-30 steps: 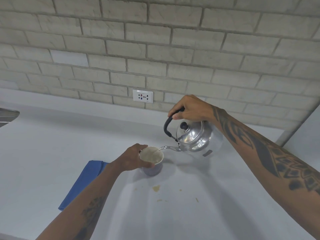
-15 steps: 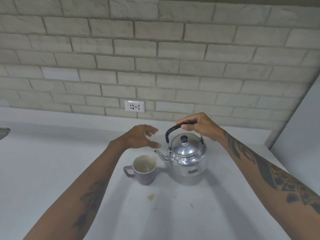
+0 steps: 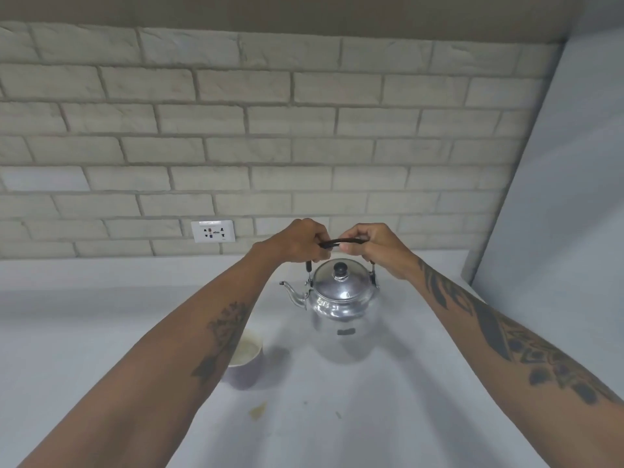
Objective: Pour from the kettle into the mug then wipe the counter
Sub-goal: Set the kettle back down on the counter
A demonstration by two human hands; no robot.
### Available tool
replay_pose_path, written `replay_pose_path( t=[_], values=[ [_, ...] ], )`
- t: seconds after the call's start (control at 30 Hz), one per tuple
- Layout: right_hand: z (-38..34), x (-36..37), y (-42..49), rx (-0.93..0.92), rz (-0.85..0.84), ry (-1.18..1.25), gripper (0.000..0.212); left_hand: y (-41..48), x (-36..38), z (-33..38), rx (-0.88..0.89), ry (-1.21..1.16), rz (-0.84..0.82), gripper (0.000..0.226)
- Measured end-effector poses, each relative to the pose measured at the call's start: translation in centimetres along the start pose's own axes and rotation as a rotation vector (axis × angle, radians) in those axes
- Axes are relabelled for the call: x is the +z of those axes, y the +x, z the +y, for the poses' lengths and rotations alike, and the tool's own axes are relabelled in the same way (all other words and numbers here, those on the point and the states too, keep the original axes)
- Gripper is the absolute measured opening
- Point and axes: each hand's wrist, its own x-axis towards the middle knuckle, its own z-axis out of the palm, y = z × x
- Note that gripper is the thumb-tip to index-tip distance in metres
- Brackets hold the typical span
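Note:
The shiny metal kettle stands upright on the white counter, spout pointing left. Both hands grip its black arched handle from above: my left hand on the left part, my right hand on the right part. The lilac mug stands on the counter to the kettle's front left, partly hidden under my left forearm, with pale liquid inside. The blue cloth is out of view.
A small yellowish spill and a few specks lie on the counter in front of the mug and kettle. A brick wall with a white socket runs behind. A grey side panel closes the right.
The kettle went from tilted over the mug to upright on the counter. My left hand left the mug and rose to the kettle's handle. The view shifted, losing the blue cloth.

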Motion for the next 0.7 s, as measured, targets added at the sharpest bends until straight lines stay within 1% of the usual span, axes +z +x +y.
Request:
replay_pose_path(
  t=[0.13, 0.2, 0.33, 0.47, 0.6, 0.7],
  values=[
    [0.6, -2.0, 0.6, 0.043, -0.044, -0.3, 0.012, 2.0, 1.7, 1.2, -0.01, 0.042, -0.034, 0.009],
    [1.0, -2.8, 1.2, 0.045, -0.043, -0.371, 0.011, 3.1, 2.6, 1.6, -0.008, 0.044, -0.025, 0.008],
    [2.3, -4.1, 2.5, 0.055, -0.004, -0.428, 0.008, 5.4, 4.0, 2.0, -0.001, 0.029, 0.002, 0.009],
    [4.3, -5.2, 3.6, 0.092, 0.012, -0.435, 0.007, 7.7, 5.4, 2.2, 0.004, 0.042, 0.03, 0.015],
    [6.5, -5.6, 4.9, 0.109, 0.004, -0.455, 0.012, 9.7, 6.9, 1.7, -0.027, 0.035, 0.015, 0.015],
    [8.1, -5.4, 6.0, 0.125, -0.003, -0.461, 0.026, 10.7, 7.8, 1.2, -0.045, 0.034, 0.003, 0.017]
  ],
)
